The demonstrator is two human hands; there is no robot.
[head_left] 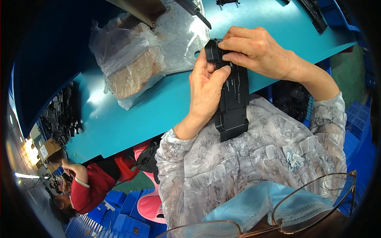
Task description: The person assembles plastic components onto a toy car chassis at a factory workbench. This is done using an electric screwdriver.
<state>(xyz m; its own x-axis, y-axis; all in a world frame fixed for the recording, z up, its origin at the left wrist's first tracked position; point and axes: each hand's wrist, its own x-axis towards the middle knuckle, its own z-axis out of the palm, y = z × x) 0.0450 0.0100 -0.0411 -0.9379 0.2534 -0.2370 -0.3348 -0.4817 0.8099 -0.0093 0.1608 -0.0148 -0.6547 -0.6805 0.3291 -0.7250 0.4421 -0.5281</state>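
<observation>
A long black plastic housing [234,101] with slots and ridges is held slanted in front of my chest, its lower end against my patterned blouse. My left hand [205,89] wraps round its upper left side, the thumb lying on its face. At the upper end, beside a raised black block [212,52], the bent fingers of my right hand [260,51] pinch and press on the housing. Whether a small separate piece sits between those fingertips cannot be seen.
A brown block in clear plastic [135,75] lies on a metal plate [180,43] on the teal table [119,127]. A dark-tipped metal rod [194,10] hangs above. Black parts [61,113] pile up at left. Beyond a pink chair [150,206], a person in red [93,188] sits.
</observation>
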